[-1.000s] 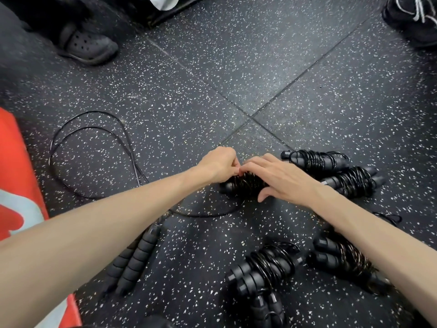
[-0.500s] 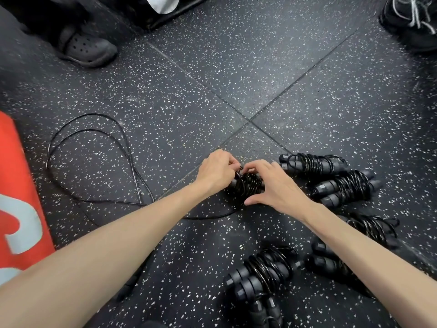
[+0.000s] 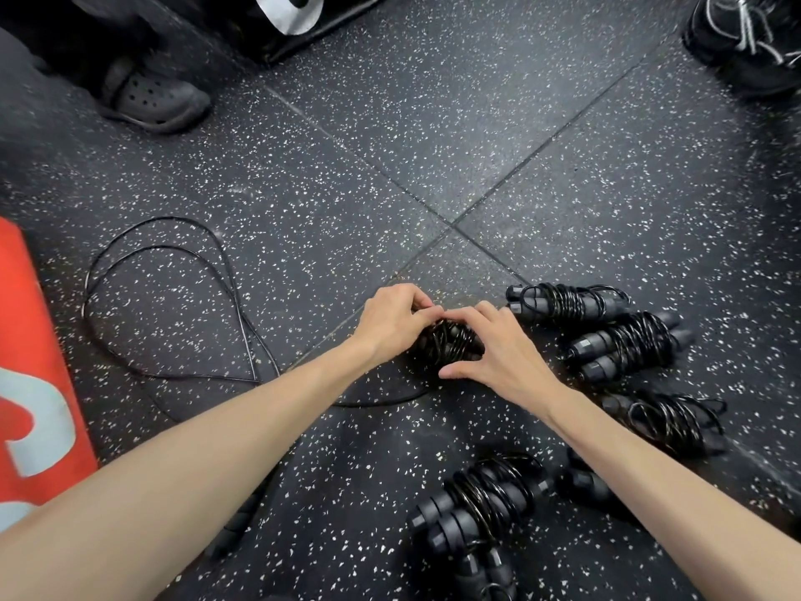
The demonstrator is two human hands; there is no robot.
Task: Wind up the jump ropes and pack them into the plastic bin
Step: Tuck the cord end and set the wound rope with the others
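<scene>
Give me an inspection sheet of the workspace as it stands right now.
Surface: dark speckled rubber floor, tile seams crossing near the centre.
Job's things: one jump rope bundle held between both hands; wound bundles lie on the right and nearer. No plastic bin in view.
Clutter: red pad at the left edge.
Grippers: left hand and right hand both grip the bundle, fingers curled round it.
Cables: loose rope looped on the floor at left, trailing towards the hands.
Surroundings: a clog top left, a laced shoe top right.
</scene>
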